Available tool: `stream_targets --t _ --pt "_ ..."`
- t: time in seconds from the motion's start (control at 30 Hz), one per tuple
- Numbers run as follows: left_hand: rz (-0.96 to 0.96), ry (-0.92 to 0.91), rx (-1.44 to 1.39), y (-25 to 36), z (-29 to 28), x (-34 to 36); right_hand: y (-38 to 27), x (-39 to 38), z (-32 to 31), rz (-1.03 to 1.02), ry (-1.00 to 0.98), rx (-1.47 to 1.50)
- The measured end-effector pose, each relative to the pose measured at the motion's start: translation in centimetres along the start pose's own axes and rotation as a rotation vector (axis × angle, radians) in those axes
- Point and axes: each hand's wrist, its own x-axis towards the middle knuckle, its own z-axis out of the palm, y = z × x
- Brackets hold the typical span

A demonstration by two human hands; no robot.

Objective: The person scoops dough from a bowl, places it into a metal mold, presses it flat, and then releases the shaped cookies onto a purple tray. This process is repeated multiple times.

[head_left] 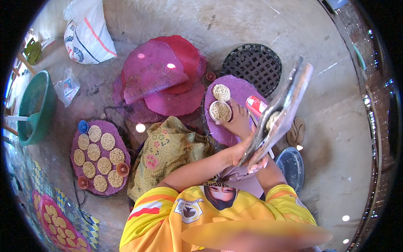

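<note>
My left hand (254, 159) grips a long two-part flat press (289, 107) that stands tilted up to the right. A pale lump (272, 121) shows between its halves. My right arm passes behind the press. Its hand (238, 119) curls thumb and fingers round a pale ring mould (212, 116) filled with thin noodle strands. The mould lies on a purple mat (224, 136) over a round tray. Just beyond it rests a round noodle cake (221, 93). A red can (256, 106) lies beside my right hand, partly hidden by the press.
At left, a purple-covered tray (110, 145) bears several noodle cakes and ring-shaped caps. Stacked pink and red sheets (155, 71) lie ahead, near a black lattice basket (252, 67). A green basin (47, 107), white sack (89, 38), sandals (296, 132) and dark basin (290, 166) stand around.
</note>
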Motion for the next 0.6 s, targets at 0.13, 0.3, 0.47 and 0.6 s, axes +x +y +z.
stream_targets --t 0.13,0.3,0.47,0.6 --pt "-0.082 0.013 0.074 -1.4 1.3 0.4 -1.9 0.1 0.1 0.105 -0.018 0.006" --pt "-0.178 0.043 0.064 -2.5 1.9 0.8 -0.6 -0.4 -2.6 0.283 -0.006 0.77" --pt "-0.164 -0.032 0.016 -3.4 1.5 1.3 -0.3 -6.0 -3.9 0.244 0.051 0.299" --pt "-0.155 -0.031 0.025 -4.4 1.2 2.0 -0.3 -8.3 -3.0 0.265 -0.008 0.011"
